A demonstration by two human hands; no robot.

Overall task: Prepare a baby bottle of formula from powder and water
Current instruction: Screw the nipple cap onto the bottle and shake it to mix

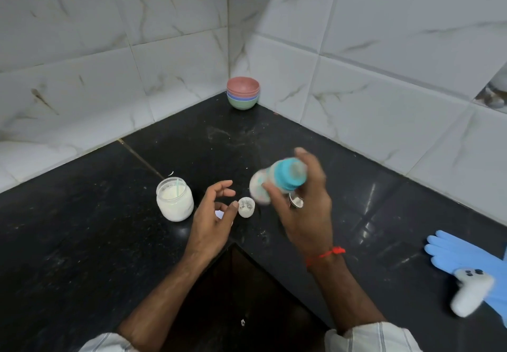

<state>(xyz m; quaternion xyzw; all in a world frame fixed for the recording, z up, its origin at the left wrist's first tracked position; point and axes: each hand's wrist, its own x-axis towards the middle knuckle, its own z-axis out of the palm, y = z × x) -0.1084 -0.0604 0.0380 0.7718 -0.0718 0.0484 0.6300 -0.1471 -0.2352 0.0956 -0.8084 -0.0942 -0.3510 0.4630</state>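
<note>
My right hand (pixel 304 209) grips a baby bottle (pixel 277 183) with a teal collar, tilted on its side above the black counter and blurred by motion. My left hand (pixel 215 214) hovers open beside it, fingers spread, holding nothing. Just past its fingertips a small white cap (pixel 246 207) stands on the counter. A glass jar of white powder (pixel 174 199) with a light green scoop handle sticking out stands to the left. A shiny metal object (pixel 296 201) peeks out under my right hand.
Stacked bowls (pixel 243 92), pink over blue over green, sit in the tiled corner. A blue rubber glove (pixel 466 255) and a white controller (pixel 469 291) lie at the right. The black counter (pixel 82 228) wraps around a dark cut-out near me.
</note>
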